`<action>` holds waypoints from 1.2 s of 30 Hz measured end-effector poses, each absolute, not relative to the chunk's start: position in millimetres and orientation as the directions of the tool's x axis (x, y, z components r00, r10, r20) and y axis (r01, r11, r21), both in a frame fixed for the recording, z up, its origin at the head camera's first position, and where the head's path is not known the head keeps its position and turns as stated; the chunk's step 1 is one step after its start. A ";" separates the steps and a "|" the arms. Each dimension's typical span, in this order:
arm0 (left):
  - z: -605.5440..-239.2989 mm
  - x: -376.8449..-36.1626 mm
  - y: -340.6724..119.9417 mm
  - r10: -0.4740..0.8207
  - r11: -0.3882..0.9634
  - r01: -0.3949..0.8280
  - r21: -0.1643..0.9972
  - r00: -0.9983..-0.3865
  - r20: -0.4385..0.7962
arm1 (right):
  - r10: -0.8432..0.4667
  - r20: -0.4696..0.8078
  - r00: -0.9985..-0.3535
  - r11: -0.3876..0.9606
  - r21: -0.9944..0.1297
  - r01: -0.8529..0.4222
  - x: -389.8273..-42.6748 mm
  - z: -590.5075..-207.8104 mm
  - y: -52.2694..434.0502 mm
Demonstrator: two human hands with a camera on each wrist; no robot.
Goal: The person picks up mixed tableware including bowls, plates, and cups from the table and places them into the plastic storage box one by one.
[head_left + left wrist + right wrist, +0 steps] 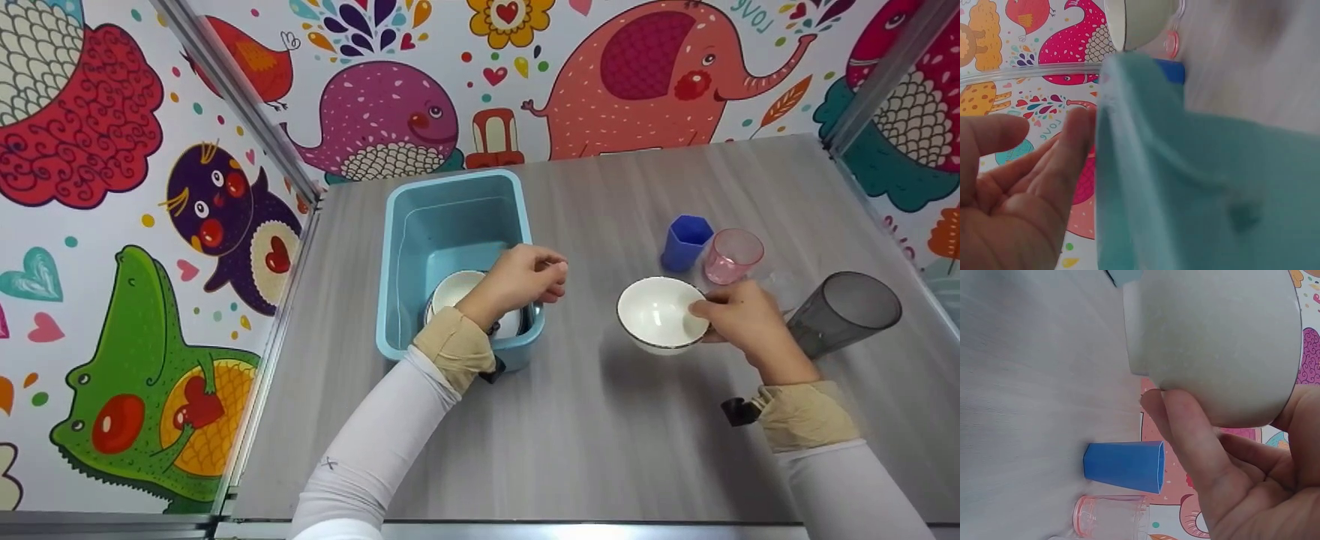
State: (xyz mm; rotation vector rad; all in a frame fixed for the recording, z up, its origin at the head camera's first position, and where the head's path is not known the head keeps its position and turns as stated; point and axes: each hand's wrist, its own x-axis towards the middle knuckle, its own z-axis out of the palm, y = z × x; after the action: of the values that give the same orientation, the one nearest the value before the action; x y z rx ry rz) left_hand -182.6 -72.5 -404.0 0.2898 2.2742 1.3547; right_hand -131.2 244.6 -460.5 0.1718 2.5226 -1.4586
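A: So, how far along does this look?

B: Partway, I'd judge. White bowls (469,296) already sit in the teal bin (450,195), at least one, maybe a stack; the left wrist hides part of them. One more white bowl (656,311) is out over the table (600,450), at about three o'clock from the bin and well apart from it.

A: And the cups?

B: All outside the bin. A blue cup (684,241) and a pink cup (731,255) stand just beside each other at one o'clock from the held bowl, and a dark grey tumbler (844,311) is at three o'clock, behind the right hand. If they belong in the bin too, most of the work is left.

A: What is the right hand doing?

B: The right hand (742,319) grips the bowl by its rim on the three o'clock side, thumb inside and fingers (1185,433) curled under the outer wall. The wrist view shows the bowl off the surface and tilted.

A: And the left?

B: The left hand (521,277) hovers over the bin's right rim, holding nothing. In its wrist view the fingers (1067,152) lie relaxed and nearly straight, just beside the bin wall; I cannot tell whether they touch it. Both forearms reach in from six o'clock.
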 end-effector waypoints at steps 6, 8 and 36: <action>-406.2 -177.5 -63.0 0.416 0.480 -0.062 0.875 -0.862 -0.289 | -0.010 -0.245 -0.970 0.496 -0.843 0.208 -130.6 -459.6 242.6; -407.2 -176.9 -59.6 0.420 0.484 -0.060 0.873 -0.859 -0.292 | -0.012 -0.246 -0.969 0.485 -0.849 0.209 -129.7 -458.7 241.0; -416.2 -164.0 -36.7 0.492 0.459 -0.019 0.888 -0.827 -0.272 | -0.016 -0.162 -0.987 0.485 -0.864 0.134 -123.3 -433.1 218.9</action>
State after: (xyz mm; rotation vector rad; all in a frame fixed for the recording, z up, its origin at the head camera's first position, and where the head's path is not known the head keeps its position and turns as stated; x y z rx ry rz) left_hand -164.0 -36.7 -416.2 0.3937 2.2123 1.3561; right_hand -123.3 218.9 -433.1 0.1035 2.5770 -1.5190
